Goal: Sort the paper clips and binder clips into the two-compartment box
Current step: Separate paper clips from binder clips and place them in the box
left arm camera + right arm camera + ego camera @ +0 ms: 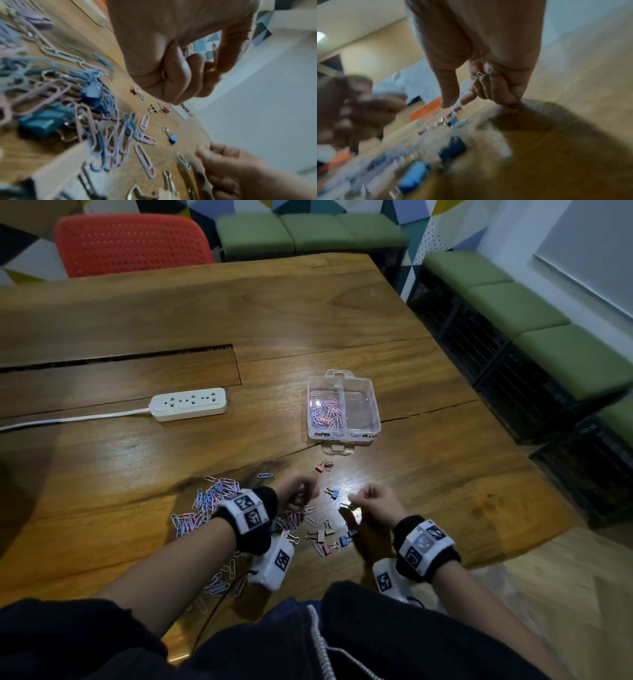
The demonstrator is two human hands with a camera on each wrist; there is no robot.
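The clear two-compartment box (343, 429) stands on the wooden table beyond my hands. Pink and blue paper clips (326, 414) lie in its left half; the right half looks bare. A loose pile of paper clips (205, 505) (113, 135) lies under my left wrist. Small binder clips (329, 537) (172, 138) are scattered between my hands, with a pink one (322, 466) farther out. My left hand (298, 491) (171, 67) is a fist gripping paper clips above the table. My right hand (371, 499) (488, 83) has its fingers curled round small clips whose wire ends poke out.
A white power strip (189, 404) with its cord lies at the left. A long slot (120, 357) runs across the tabletop behind it. A red chair (133, 244) and green benches (534, 313) surround the table, whose right edge is close to the box.
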